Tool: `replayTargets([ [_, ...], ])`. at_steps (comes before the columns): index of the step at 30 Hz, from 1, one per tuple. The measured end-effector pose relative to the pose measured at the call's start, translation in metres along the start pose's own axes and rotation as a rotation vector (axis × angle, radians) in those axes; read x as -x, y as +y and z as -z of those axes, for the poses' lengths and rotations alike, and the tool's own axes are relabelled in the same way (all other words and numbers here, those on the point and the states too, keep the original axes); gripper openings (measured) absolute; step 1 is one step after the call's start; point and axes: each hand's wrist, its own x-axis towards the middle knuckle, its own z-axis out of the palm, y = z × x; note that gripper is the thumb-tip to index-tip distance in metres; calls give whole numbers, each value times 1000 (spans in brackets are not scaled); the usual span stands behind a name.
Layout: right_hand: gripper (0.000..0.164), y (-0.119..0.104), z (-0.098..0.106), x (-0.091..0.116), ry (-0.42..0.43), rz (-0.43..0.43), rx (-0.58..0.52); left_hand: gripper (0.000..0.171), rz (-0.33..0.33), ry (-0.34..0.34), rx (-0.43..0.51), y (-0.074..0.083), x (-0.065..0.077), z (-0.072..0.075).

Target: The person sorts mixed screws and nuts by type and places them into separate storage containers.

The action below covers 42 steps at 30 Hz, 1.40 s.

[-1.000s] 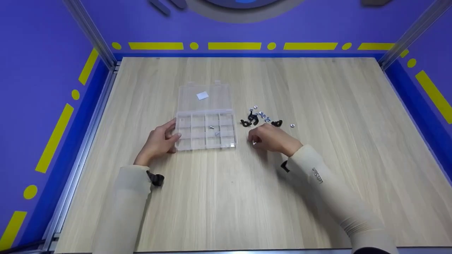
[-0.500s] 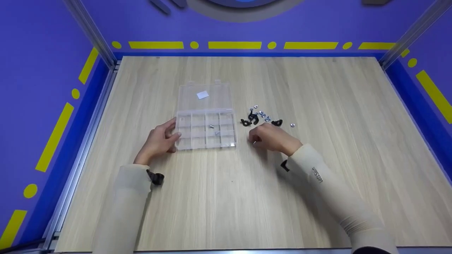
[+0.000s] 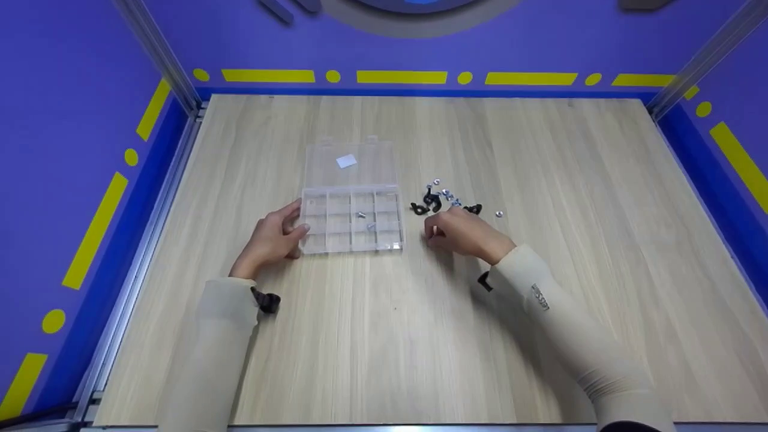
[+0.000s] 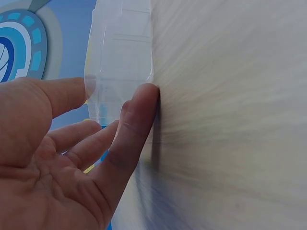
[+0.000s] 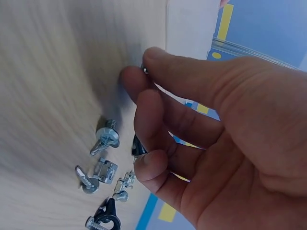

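Note:
A clear compartment box lies with its lid laid back. Two small metal screws are inside. My left hand is at the box's left side, thumb over the rim, its other fingers fairly straight along the wall. My right hand, just right of the box, pinches a small shiny metal piece between thumb and forefinger; most of it is hidden. Its remaining fingers are curled loosely. Beyond that hand are loose screws, a square metal nut and black curved clips.
One loose metal piece lies apart, right of the pile. A white label sits on the lid. Blue-purple panels with yellow marks bound the wooden table at the back and sides.
Both hands and the box hold nearly the same place. The right fingers have shifted slightly, and the shiny spot under them no longer shows in the head view.

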Motion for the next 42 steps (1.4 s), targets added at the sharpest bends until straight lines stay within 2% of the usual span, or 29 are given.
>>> replayTargets([
  [7,3,-2,3,-1,-7,6,36,65,-18,-1,-13,0,-2,0],
  [12,4,-4,6,-2,2,6,3,65,-28,6,-21,-1,-1,0],
  [20,5,-11,11,-7,51,63,12,66,-19,5,-14,0,0,0],
  [26,5,-23,16,-16,75,83,46,67,5,3,3,-1,0,0],
  [33,12,-36,23,-28,94,104,58,66,-11,8,15,-2,0,-1],
  [42,10,-46,26,-40,99,153,67,66,-2,7,16,-1,0,0],
])
